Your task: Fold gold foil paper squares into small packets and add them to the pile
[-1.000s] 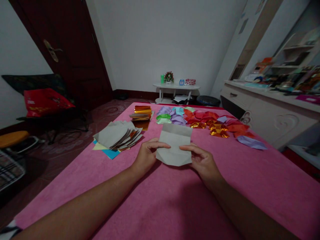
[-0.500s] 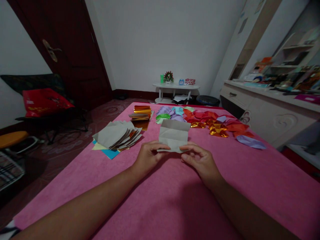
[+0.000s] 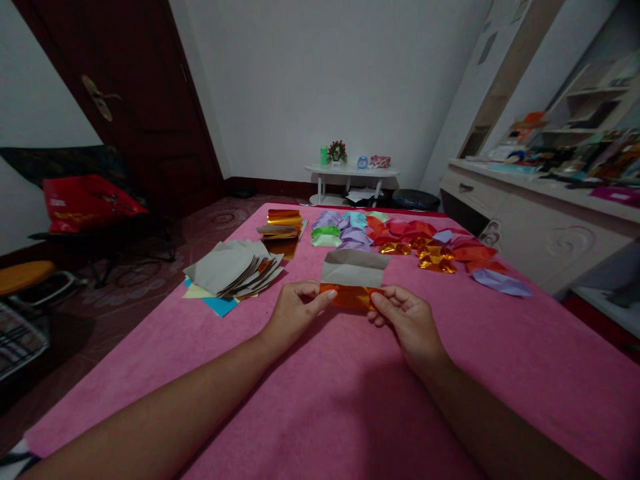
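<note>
– over the pink tabletop [image 3: 310, 400], what's held?
– grey-backed sheet [image 3: 353, 272], near edge folded up, orange side showing.
– and the fingers [image 3: 381, 305]?
– left hand [image 3: 295, 310] gripping its near left end, right hand [image 3: 407, 323] its near right.

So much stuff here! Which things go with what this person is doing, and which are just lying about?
Seem to belong:
part-folded sheet, held by the left fingers and right fingers
fanned grey sheets
orange-gold foil stack
folded coloured pieces

Probably just lying about:
red bag
green container
flowers
orange-topped stool
</note>
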`<state>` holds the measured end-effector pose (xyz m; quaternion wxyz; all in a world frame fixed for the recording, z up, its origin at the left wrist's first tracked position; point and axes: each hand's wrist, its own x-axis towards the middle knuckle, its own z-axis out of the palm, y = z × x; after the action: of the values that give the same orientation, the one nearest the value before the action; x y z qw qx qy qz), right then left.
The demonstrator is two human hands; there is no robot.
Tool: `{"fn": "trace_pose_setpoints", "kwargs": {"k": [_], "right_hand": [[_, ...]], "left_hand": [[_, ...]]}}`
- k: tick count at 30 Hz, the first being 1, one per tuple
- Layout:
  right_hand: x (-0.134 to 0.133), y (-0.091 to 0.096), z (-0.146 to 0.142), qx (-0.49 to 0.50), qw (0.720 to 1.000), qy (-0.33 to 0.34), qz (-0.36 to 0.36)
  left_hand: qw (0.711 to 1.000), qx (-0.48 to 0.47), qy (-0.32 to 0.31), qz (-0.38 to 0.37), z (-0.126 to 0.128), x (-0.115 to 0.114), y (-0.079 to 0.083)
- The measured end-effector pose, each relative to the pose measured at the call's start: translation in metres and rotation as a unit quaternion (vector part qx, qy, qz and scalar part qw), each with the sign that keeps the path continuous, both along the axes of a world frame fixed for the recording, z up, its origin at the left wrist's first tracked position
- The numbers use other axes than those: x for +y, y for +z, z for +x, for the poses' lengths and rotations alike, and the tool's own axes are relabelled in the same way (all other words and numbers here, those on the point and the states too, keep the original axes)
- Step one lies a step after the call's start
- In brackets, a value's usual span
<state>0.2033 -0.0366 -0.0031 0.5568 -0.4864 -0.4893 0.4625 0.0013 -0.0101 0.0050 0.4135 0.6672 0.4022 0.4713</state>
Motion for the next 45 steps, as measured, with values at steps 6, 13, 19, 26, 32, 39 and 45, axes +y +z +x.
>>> {"fn": "trace_pose_setpoints", "kwargs": {"k": [6, 13, 19, 26, 32, 39, 45], "right_hand": [[0.004, -0.002, -0.002, -0.022, 0.999, -0.029, 0.013], [0.007, -0.008, 0.001, -0.352, 0.931, -0.084, 0.040], [0.004, 0.001, 0.002, -0.583, 0.799, -0.110, 0.094], [-0.005, -0.025, -0.020, -0.540, 0.794, 0.070, 0.270], [-0.025, -0.037, -0.035, -0.583, 0.762, 0.046, 0.278], [-0.022, -0.020, -0.011, -0.733, 0.646, 0.003, 0.213], [-0.019, -0.013, -0.010, -0.776, 0.603, -0.047, 0.179]], "left_hand": [[0.999, 0.005, 0.041, -0.023, 0.002, 0.006, -0.013], [0.945, 0.290, 0.097, 0.112, -0.004, 0.006, -0.015], [0.876, 0.370, 0.064, 0.303, -0.001, -0.001, -0.003], [0.868, 0.355, -0.158, 0.308, 0.008, 0.002, -0.014], [0.875, 0.351, -0.198, 0.269, 0.003, -0.002, -0.012], [0.873, 0.421, -0.073, 0.236, -0.007, -0.013, 0.004], [0.820, 0.523, -0.015, 0.232, -0.004, -0.015, 0.009]]}}
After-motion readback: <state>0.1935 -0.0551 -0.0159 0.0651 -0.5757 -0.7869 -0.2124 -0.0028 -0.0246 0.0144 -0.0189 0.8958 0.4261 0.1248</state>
